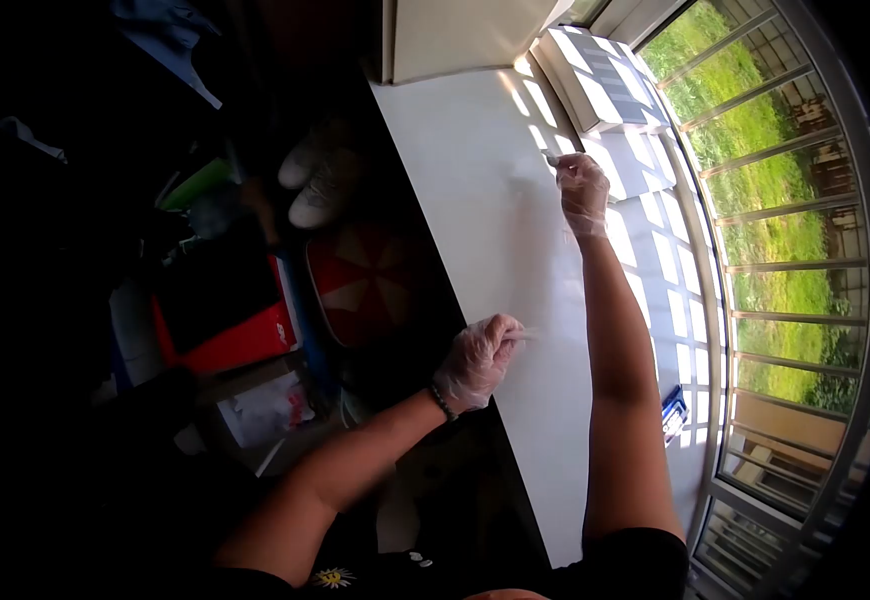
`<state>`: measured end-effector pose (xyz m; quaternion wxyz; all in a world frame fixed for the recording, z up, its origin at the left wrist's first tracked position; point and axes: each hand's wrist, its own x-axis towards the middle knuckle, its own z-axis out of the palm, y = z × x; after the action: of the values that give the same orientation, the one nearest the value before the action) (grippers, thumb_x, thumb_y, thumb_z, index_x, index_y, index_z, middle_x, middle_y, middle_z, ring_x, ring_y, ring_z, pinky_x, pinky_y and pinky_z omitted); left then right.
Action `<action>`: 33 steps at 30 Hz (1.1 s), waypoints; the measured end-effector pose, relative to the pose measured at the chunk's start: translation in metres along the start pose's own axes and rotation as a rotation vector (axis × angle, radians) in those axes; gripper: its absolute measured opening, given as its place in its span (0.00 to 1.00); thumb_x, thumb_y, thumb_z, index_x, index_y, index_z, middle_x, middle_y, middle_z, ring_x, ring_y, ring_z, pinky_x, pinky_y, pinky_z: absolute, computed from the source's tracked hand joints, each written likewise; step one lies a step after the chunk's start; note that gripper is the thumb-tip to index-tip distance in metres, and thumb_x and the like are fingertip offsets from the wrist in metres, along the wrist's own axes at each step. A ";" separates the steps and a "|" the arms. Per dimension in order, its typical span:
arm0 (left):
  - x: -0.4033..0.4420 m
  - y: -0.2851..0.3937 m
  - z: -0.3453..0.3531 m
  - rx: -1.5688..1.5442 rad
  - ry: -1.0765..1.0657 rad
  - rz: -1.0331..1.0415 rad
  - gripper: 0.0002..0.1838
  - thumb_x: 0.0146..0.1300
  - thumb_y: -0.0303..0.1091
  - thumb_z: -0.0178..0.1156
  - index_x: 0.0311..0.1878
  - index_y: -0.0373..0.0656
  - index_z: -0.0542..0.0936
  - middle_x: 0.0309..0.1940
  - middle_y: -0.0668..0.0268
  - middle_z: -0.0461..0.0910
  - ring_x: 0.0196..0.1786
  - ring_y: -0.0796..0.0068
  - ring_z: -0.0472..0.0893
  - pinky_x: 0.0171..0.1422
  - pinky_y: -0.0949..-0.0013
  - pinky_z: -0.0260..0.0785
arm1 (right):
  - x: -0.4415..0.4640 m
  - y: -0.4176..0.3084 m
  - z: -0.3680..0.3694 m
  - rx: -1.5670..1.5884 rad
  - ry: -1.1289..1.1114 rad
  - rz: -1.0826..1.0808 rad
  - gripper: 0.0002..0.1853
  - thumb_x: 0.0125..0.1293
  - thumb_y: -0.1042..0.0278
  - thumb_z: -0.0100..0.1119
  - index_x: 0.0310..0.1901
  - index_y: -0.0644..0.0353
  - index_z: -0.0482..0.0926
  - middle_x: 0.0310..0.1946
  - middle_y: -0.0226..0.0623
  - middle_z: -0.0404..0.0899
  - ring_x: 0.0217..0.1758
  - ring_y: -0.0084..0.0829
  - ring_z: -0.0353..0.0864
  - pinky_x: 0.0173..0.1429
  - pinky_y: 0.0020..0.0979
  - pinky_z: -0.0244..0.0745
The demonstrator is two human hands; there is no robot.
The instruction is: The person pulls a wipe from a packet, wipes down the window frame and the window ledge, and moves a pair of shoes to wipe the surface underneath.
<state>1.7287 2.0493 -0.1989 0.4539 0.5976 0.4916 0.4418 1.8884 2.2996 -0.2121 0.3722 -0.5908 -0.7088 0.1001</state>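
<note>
Left grip (pixel 478 363): thumb and fingers pinched together on what looks like a pale sliver (pixel 518 334), maybe film, maybe slack glove tip. Right grip (pixel 584 190): fingers curled, pinched on a small grey piece (pixel 552 158). Both in clear gloves.

Clock read from left grip:
- Barred window (pixel 785 240) at 2, throwing bright stripes.
- White tabletop (pixel 435 150) running off toward 12. Left grip is at its near-side edge, right grip over it at 1.
- Striped-lit box (pixel 605 85) at 1, just beyond right grip.
- Blue packet (pixel 673 415) just past 3, near the window.
- Sliver right at the left fingertips, at 2; grey piece at the right fingertips, at 1.

Can't tell if anything clear spans the gap; haze there.

My take on doing it well: pinch with the pads, since loose glove tips probably slip. Match tension both sides, move slowly. Give right grip clearance from the box. Stripe glare likely hides clear edges, so trust feel.
</note>
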 end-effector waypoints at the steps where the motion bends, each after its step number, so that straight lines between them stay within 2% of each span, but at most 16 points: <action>1: -0.030 0.001 -0.023 -0.077 0.000 -0.018 0.07 0.61 0.20 0.55 0.42 0.39 0.71 0.33 0.61 0.78 0.35 0.64 0.80 0.41 0.69 0.73 | 0.019 -0.003 0.023 0.136 -0.016 0.168 0.04 0.58 0.73 0.58 0.31 0.57 0.84 0.30 0.41 0.82 0.37 0.38 0.81 0.44 0.35 0.74; 2: -0.064 -0.002 -0.045 -0.271 -0.045 -0.195 0.05 0.66 0.23 0.53 0.43 0.39 0.71 0.36 0.63 0.78 0.37 0.73 0.80 0.45 0.73 0.72 | 0.036 -0.008 0.038 0.084 -0.006 0.162 0.04 0.56 0.70 0.60 0.31 0.56 0.84 0.30 0.42 0.82 0.36 0.39 0.82 0.44 0.35 0.75; 3: -0.101 -0.010 -0.062 -0.225 0.008 -0.271 0.03 0.68 0.28 0.51 0.42 0.41 0.70 0.32 0.65 0.78 0.35 0.75 0.79 0.43 0.73 0.72 | 0.056 0.004 0.061 0.052 0.012 0.256 0.05 0.56 0.68 0.60 0.31 0.55 0.85 0.29 0.43 0.83 0.35 0.40 0.83 0.44 0.35 0.75; 5: -0.180 -0.033 -0.102 -0.302 -0.014 -0.674 0.06 0.69 0.30 0.50 0.46 0.39 0.71 0.36 0.67 0.75 0.36 0.79 0.75 0.42 0.74 0.69 | 0.078 0.004 0.083 -0.039 0.162 0.295 0.06 0.55 0.66 0.60 0.30 0.54 0.85 0.29 0.43 0.83 0.34 0.40 0.83 0.43 0.35 0.76; 7: -0.265 -0.078 -0.119 -0.151 0.138 -0.649 0.09 0.69 0.30 0.48 0.48 0.37 0.67 0.37 0.63 0.77 0.34 0.79 0.74 0.41 0.74 0.69 | 0.086 -0.013 0.096 -0.099 0.086 0.431 0.07 0.55 0.70 0.58 0.32 0.55 0.86 0.30 0.42 0.84 0.36 0.38 0.84 0.45 0.35 0.76; 9: -0.305 -0.084 -0.128 -0.441 0.398 -0.799 0.12 0.70 0.34 0.49 0.49 0.36 0.67 0.37 0.62 0.77 0.35 0.78 0.74 0.41 0.74 0.69 | 0.086 -0.021 0.125 -0.202 0.080 0.350 0.08 0.55 0.70 0.59 0.34 0.54 0.86 0.34 0.42 0.83 0.38 0.38 0.83 0.47 0.34 0.75; 11: -0.343 -0.126 -0.114 0.181 0.281 -0.736 0.14 0.70 0.35 0.50 0.52 0.35 0.67 0.38 0.60 0.77 0.37 0.77 0.76 0.44 0.74 0.70 | 0.077 -0.058 0.144 -0.265 0.058 0.077 0.09 0.55 0.68 0.58 0.36 0.52 0.86 0.39 0.41 0.81 0.44 0.40 0.81 0.51 0.34 0.74; 12: -0.339 -0.125 -0.110 0.179 0.282 -0.737 0.15 0.71 0.35 0.50 0.54 0.34 0.67 0.38 0.59 0.77 0.38 0.76 0.76 0.44 0.73 0.71 | 0.074 -0.066 0.157 -0.129 -0.011 0.013 0.10 0.54 0.70 0.57 0.37 0.52 0.86 0.40 0.39 0.81 0.45 0.41 0.80 0.52 0.35 0.74; 14: -0.335 -0.136 -0.095 0.178 0.257 -0.702 0.17 0.71 0.35 0.49 0.55 0.33 0.66 0.39 0.58 0.78 0.38 0.76 0.77 0.44 0.73 0.71 | 0.066 -0.083 0.171 -0.180 -0.108 -0.361 0.16 0.51 0.72 0.55 0.42 0.50 0.85 0.42 0.37 0.80 0.47 0.41 0.78 0.53 0.36 0.73; 20: -0.307 -0.126 -0.084 0.088 0.270 -0.637 0.15 0.71 0.34 0.49 0.55 0.35 0.66 0.40 0.58 0.78 0.36 0.76 0.78 0.43 0.73 0.73 | 0.025 -0.112 0.140 -0.063 -0.407 -0.648 0.19 0.53 0.75 0.52 0.47 0.48 0.82 0.44 0.37 0.78 0.51 0.43 0.75 0.53 0.38 0.74; 23: -0.306 -0.112 -0.075 0.210 0.288 -0.579 0.15 0.71 0.33 0.50 0.55 0.35 0.67 0.39 0.59 0.78 0.33 0.76 0.78 0.40 0.73 0.73 | -0.017 -0.116 0.104 0.025 -0.429 -0.688 0.13 0.58 0.72 0.55 0.45 0.53 0.81 0.44 0.38 0.78 0.49 0.44 0.75 0.51 0.40 0.75; 25: -0.306 -0.103 -0.072 -0.147 0.359 -0.753 0.14 0.71 0.33 0.49 0.54 0.35 0.67 0.38 0.59 0.78 0.32 0.77 0.78 0.38 0.72 0.73 | -0.048 -0.115 0.075 -0.005 -0.410 -0.690 0.10 0.59 0.70 0.57 0.42 0.56 0.80 0.43 0.38 0.78 0.48 0.43 0.76 0.49 0.39 0.76; 29: -0.305 -0.096 -0.041 -0.128 0.391 -0.762 0.13 0.69 0.30 0.50 0.53 0.35 0.67 0.38 0.58 0.78 0.31 0.77 0.78 0.38 0.72 0.74 | -0.120 -0.105 0.014 -0.017 -0.429 -0.545 0.07 0.56 0.72 0.61 0.38 0.56 0.79 0.41 0.35 0.79 0.45 0.41 0.77 0.44 0.38 0.76; 31: -0.293 -0.094 -0.026 0.006 0.290 -0.789 0.11 0.67 0.36 0.53 0.45 0.41 0.78 0.37 0.62 0.78 0.39 0.70 0.78 0.43 0.67 0.71 | -0.160 -0.093 -0.027 -0.026 -0.476 -0.529 0.06 0.54 0.75 0.60 0.35 0.58 0.78 0.40 0.35 0.79 0.44 0.42 0.77 0.43 0.38 0.76; 32: -0.289 -0.085 -0.019 -0.227 0.394 -0.765 0.13 0.65 0.25 0.51 0.51 0.35 0.67 0.39 0.57 0.78 0.33 0.75 0.79 0.38 0.72 0.74 | -0.182 -0.087 -0.049 -0.048 -0.473 -0.546 0.05 0.54 0.74 0.58 0.34 0.56 0.77 0.38 0.33 0.79 0.44 0.39 0.78 0.40 0.36 0.77; 33: -0.271 -0.071 -0.010 -0.099 0.372 -0.702 0.11 0.68 0.36 0.52 0.43 0.40 0.79 0.33 0.65 0.77 0.36 0.73 0.76 0.40 0.67 0.70 | -0.205 -0.082 -0.073 -0.030 -0.505 -0.517 0.06 0.52 0.75 0.58 0.34 0.56 0.77 0.38 0.33 0.78 0.43 0.39 0.77 0.39 0.36 0.77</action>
<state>1.6718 1.7900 -0.2887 0.5087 0.2808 0.7178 0.3837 1.8783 2.0676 -0.1976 0.1895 -0.3539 -0.9058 0.1352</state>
